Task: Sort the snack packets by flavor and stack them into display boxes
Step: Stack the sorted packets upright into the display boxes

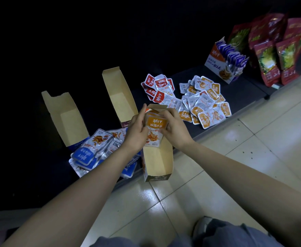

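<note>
— Hands?
— Arms extended, hands close together: left hand (pixel 137 134) and right hand (pixel 174 130) both pinch an orange foil snack packet (pixel 156 124) standing in the open tan cardboard display box (pixel 157 157).
— Other containers?
— Beyond the right hand, a white-orange carton (pixel 215 63) holds purple-blue packets (pixel 233 56).

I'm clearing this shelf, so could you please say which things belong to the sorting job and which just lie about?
Job: held orange packets, their box, empty box, second empty box, red pile, orange pile, blue pile.
Lying about: red bags, filled purple box (perhaps finished).
</note>
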